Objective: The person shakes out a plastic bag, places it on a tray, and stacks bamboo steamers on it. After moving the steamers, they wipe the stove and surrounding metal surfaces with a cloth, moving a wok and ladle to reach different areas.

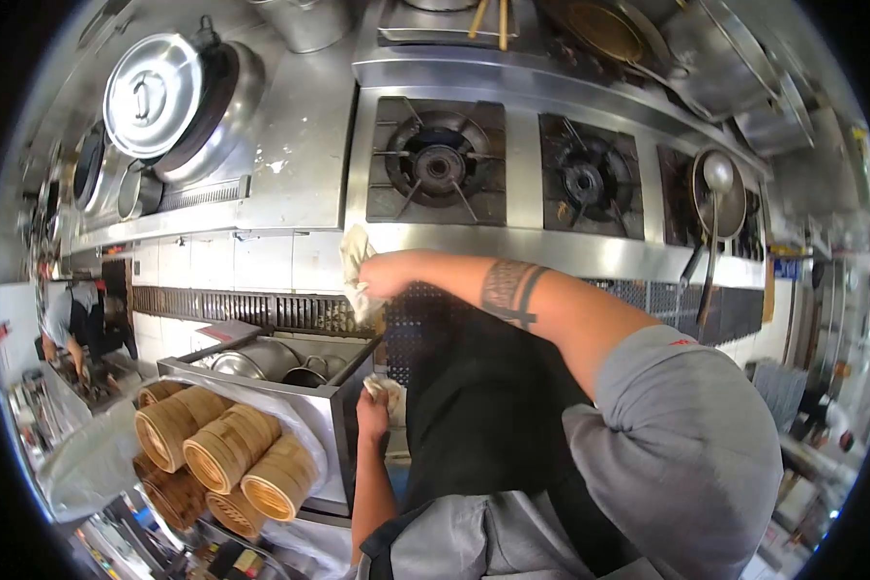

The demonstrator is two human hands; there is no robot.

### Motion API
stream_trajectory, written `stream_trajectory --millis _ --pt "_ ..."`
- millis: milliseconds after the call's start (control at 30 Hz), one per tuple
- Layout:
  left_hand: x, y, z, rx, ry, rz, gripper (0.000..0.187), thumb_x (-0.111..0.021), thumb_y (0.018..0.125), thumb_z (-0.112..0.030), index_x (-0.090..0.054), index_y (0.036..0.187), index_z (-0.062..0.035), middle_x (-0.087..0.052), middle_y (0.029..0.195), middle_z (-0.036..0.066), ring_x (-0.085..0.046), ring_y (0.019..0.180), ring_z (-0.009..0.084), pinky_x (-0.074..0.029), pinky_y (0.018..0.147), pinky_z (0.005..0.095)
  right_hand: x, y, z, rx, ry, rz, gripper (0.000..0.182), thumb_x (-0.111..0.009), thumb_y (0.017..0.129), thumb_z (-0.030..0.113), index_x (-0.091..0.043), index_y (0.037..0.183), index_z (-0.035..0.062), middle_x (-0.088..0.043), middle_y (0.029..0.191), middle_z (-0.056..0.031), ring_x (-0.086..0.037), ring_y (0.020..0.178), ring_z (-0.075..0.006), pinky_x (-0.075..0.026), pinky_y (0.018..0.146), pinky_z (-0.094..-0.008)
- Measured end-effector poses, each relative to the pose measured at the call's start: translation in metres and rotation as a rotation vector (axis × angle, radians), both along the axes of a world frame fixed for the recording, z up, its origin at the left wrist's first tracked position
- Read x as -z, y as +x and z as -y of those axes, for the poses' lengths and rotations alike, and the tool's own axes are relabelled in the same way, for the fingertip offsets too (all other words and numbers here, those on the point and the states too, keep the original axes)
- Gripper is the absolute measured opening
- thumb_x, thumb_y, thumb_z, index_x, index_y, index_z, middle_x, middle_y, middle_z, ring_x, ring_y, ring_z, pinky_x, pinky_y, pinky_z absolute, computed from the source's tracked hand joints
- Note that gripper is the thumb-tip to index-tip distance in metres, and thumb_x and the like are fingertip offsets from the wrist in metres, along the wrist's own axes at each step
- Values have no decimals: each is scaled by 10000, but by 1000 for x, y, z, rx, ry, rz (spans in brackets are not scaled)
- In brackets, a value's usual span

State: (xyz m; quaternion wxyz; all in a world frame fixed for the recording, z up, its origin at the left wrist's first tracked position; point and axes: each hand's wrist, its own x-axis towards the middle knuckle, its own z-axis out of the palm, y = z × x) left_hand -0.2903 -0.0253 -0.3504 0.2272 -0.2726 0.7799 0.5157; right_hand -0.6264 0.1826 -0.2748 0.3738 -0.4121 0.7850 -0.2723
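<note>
My right hand [389, 275] is closed around a pale crumpled cloth [356, 261]. It reaches across my front to the stove's front edge [435, 237], near the left end. Part of the cloth hangs below the fingers. Lower down, my left hand [371, 414] grips another light-coloured cloth [385, 389], beside the corner of a steel cabinet [343, 396]. The fingers on that side are partly hidden. Above my right hand sits a gas burner [439, 166] with a black grate, and a second burner [583, 179] lies to its right.
Stacked bamboo steamers [227, 447] stand at the lower left, near pots [261, 361] in the steel cabinet. A lidded pot [152, 95] sits on the left counter. At right, a ladle [715, 179] rests in a pan [730, 217]. A co-worker [68, 319] bends at far left.
</note>
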Motion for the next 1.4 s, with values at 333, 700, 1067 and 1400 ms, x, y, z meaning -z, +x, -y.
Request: stream_trajectory --millis 333,700,1067,1400 --pt "-50 -85 -2 638 -234 -55 364 -642 973 -272 -650 1211 4 -711 1143 266 -674 1102 443 -517 939 481 -117 21 -268 772 -166 257 245 -668 970 139 -715 1176 16 -748 1014 -27 -650 917 -105 -535 846 -307" --pt "-33 -45 -7 548 -205 149 302 -646 962 -234 -668 1147 3 -714 1102 253 -667 1095 442 -526 915 492 52 -216 -388 759 290 -658 478 -557 927 112 -584 1403 73 -533 1492 -211 -535 1339 -416 -457 1100 -476" --pt "-23 -17 -20 613 -213 262 324 -649 973 -288 -670 1111 5 -709 1062 281 -663 1072 475 -528 885 522 60 -16 -306 920 184 -585 335 -531 946 81 -549 1266 -15 -487 1486 -297 -513 1337 -468 -449 1114 -518" --pt "-30 -95 -34 594 -98 47 342 -642 974 -252 -670 1212 -9 -728 1118 242 -688 1107 417 -528 931 468 87 234 -456 1463 583 -671 535 -498 1021 226 -450 1473 -56 -418 1541 -307 -377 1450 -453 -281 1242 -502"
